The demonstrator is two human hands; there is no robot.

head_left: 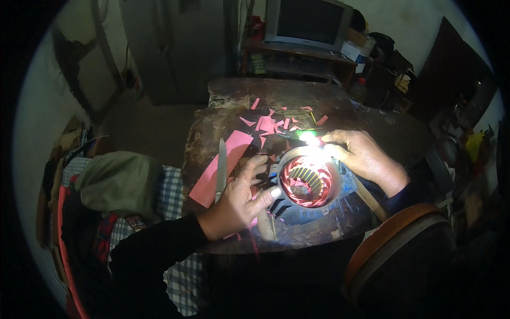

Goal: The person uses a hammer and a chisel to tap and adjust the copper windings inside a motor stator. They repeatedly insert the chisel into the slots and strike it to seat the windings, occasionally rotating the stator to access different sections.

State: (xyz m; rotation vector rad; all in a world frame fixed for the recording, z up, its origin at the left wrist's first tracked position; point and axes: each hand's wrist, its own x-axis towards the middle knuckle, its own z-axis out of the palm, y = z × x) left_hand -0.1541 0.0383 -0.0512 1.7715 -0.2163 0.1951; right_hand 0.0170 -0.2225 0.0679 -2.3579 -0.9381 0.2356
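A motor stator (306,182) with red-brown coil windings lies on the worn wooden table, its round opening facing up. Pink strips show inside its bore. My left hand (241,199) is at the stator's left side with fingers spread, its thumb reaching the housing's edge. At the far right rim, my right hand (366,157) has thumb and forefinger closed on a small glowing lamp (311,139), whose glare hides its shape. A knife (221,167) lies over a long pink sheet (204,186) left of my left hand. Pink scraps (265,124) are scattered beyond the stator.
A wooden handle (371,199) lies right of the stator. A round object with an orange rim (393,228) stands close at the lower right. Olive fabric (119,183) rests on checked cloth (171,191) at left. Beyond the table (324,98), a television (308,24) sits on a cabinet.
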